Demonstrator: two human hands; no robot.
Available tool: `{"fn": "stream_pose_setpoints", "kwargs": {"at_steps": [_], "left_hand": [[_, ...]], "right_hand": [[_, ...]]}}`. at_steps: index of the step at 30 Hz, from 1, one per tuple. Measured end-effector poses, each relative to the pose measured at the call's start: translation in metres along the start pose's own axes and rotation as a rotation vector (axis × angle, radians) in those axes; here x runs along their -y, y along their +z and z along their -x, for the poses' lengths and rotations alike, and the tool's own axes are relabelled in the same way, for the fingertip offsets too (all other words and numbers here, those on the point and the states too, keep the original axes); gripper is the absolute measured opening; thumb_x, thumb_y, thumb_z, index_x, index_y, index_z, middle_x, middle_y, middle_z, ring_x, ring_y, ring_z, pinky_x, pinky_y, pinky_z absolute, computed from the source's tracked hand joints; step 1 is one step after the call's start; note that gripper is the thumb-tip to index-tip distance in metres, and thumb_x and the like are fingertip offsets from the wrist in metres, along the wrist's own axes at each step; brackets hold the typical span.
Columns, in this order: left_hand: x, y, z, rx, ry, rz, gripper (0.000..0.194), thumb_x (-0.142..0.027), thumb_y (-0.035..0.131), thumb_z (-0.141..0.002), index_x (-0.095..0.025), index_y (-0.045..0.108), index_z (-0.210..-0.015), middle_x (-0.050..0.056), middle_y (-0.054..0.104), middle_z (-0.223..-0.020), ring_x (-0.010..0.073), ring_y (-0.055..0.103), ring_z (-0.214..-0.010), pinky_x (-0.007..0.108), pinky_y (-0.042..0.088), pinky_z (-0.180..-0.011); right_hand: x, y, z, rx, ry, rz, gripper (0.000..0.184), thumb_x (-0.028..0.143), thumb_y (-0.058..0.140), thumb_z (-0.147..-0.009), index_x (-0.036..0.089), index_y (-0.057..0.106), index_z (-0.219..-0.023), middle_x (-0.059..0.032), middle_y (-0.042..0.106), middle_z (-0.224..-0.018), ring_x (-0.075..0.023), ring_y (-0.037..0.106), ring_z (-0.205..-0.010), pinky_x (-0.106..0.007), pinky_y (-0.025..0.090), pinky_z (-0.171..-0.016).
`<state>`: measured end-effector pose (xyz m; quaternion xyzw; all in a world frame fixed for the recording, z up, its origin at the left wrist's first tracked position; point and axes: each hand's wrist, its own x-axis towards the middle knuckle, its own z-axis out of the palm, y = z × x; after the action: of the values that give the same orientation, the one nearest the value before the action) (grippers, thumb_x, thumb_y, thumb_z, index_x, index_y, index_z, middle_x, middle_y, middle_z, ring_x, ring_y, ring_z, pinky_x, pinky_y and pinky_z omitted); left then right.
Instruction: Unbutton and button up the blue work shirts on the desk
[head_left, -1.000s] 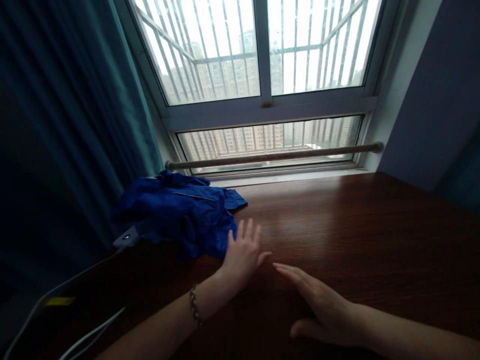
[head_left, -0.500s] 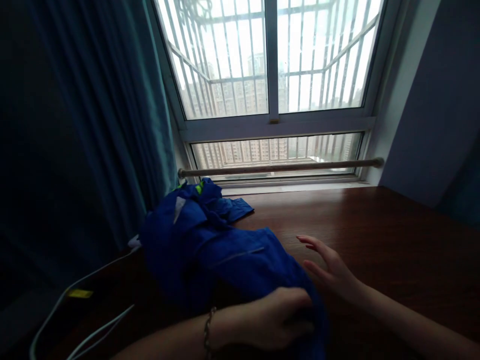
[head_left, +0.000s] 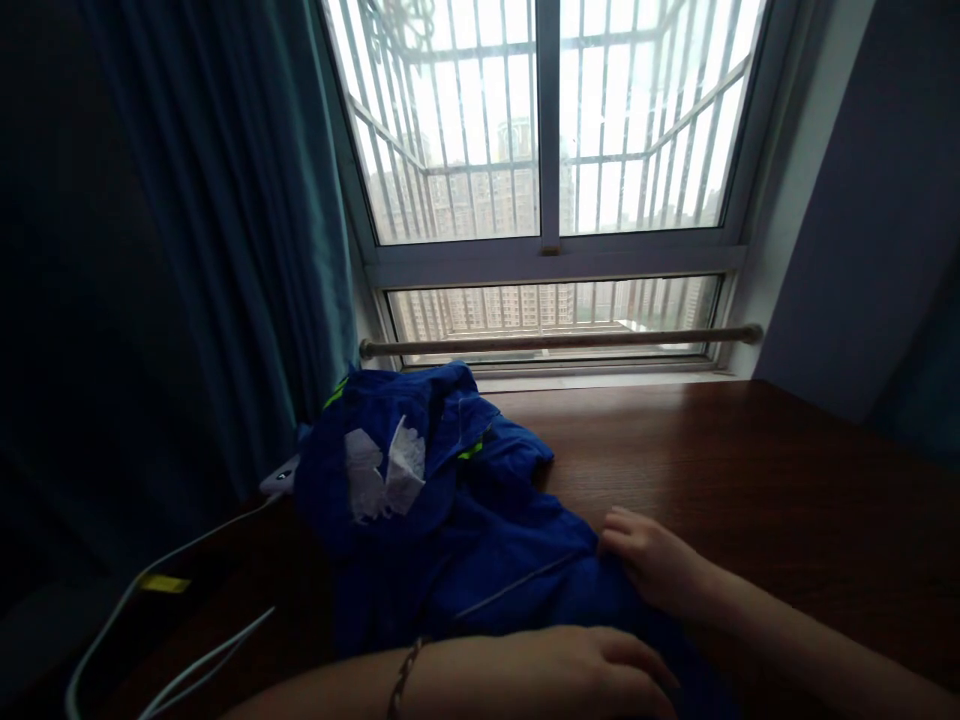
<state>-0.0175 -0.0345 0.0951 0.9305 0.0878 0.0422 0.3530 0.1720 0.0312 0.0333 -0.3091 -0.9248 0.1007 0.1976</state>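
Observation:
A crumpled blue garment [head_left: 510, 550] with lime-green stripes and a torn-looking white patch [head_left: 386, 475] lies on the brown wooden surface. Its kind cannot be made out from the folds. At the bottom, my left hand [head_left: 615, 672], with a bracelet on the wrist, is closed on the near part of the cloth; its fingertips are partly hidden. Beside the garment's right edge, my right hand [head_left: 651, 558] has its fingers curled onto the fabric and holds it there.
The brown wooden surface [head_left: 795, 490] reaches to a window with a horizontal rail [head_left: 562, 342] low across it. A blue curtain [head_left: 247, 250] hangs at left. A white device [head_left: 281, 477] with a white cable [head_left: 176, 550] lies near the garment, with a yellow tag [head_left: 165, 583].
The garment has shifted and unfolded somewhat, showing more white patch and a green stripe. My right hand has gone from open above the surface to closed on the cloth. My left hand moved right and lower.

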Motion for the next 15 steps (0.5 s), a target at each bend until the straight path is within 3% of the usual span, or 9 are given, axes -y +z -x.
{"fn": "stream_pose_setpoints", "kwargs": {"at_steps": [3,6,8,10,11,13,15], "left_hand": [[0.000,0.002,-0.001,-0.095,-0.064,-0.148,0.032,-0.022,0.043,-0.083,-0.015,0.047,-0.114,0.009,0.041,-0.127,0.0173,0.038,-0.119,0.024,0.035,-0.096],[0.000,0.005,0.000,-0.142,-0.093,-0.295,0.032,-0.023,0.045,-0.082,-0.013,0.046,-0.113,0.011,0.040,-0.128,0.0181,0.036,-0.119,0.023,0.035,-0.095],[0.003,0.007,0.001,-0.134,-0.111,-0.396,0.028,-0.022,0.042,-0.083,-0.013,0.047,-0.109,0.012,0.041,-0.126,0.0181,0.036,-0.119,0.024,0.035,-0.096],[0.011,0.011,0.001,-0.112,-0.169,-0.502,0.026,-0.020,0.040,-0.083,-0.012,0.048,-0.106,0.013,0.044,-0.122,0.0196,0.036,-0.118,0.027,0.034,-0.096],[0.017,0.014,0.001,-0.109,-0.227,-0.562,0.027,-0.019,0.039,-0.083,-0.011,0.049,-0.106,0.014,0.045,-0.120,0.0216,0.037,-0.117,0.030,0.034,-0.096],[0.035,0.020,0.000,-0.146,-0.435,-0.686,0.032,-0.018,0.040,-0.081,-0.009,0.047,-0.111,0.018,0.045,-0.118,0.0281,0.038,-0.114,0.040,0.037,-0.092],[0.057,0.025,-0.002,-0.215,-0.728,-0.777,0.037,-0.015,0.040,-0.079,-0.008,0.045,-0.115,0.020,0.046,-0.116,0.0341,0.043,-0.107,0.050,0.041,-0.082]], "right_hand": [[-0.048,-0.033,0.003,-0.209,0.215,0.156,0.026,0.001,0.037,-0.066,0.016,0.055,-0.076,-0.0075,0.054,-0.079,-0.0181,0.050,-0.079,-0.029,0.040,-0.070],[-0.114,-0.067,0.023,-0.436,0.474,0.272,0.020,0.007,0.039,-0.068,0.014,0.056,-0.076,-0.0087,0.057,-0.079,-0.0181,0.052,-0.077,-0.029,0.038,-0.072],[-0.160,-0.083,0.046,-0.569,0.700,0.281,0.020,0.012,0.042,-0.069,0.013,0.059,-0.080,-0.0107,0.059,-0.083,-0.0179,0.054,-0.075,-0.028,0.038,-0.069],[-0.197,-0.094,0.073,-0.752,1.067,0.228,0.019,0.016,0.050,-0.069,0.011,0.061,-0.084,-0.0116,0.061,-0.078,-0.0189,0.055,-0.070,-0.028,0.039,-0.062],[-0.211,-0.099,0.086,-0.834,1.209,0.178,0.020,0.015,0.054,-0.068,0.010,0.062,-0.086,-0.0131,0.062,-0.078,-0.0192,0.055,-0.068,-0.028,0.040,-0.060],[-0.225,-0.106,0.107,-0.924,1.342,0.167,0.023,0.015,0.051,-0.073,0.004,0.060,-0.091,-0.0192,0.061,-0.081,-0.0210,0.056,-0.067,-0.031,0.041,-0.055],[-0.223,-0.110,0.120,-0.973,1.341,0.203,0.024,0.018,0.046,-0.080,0.004,0.057,-0.097,-0.0187,0.059,-0.088,-0.0197,0.056,-0.070,-0.031,0.044,-0.056]]}}
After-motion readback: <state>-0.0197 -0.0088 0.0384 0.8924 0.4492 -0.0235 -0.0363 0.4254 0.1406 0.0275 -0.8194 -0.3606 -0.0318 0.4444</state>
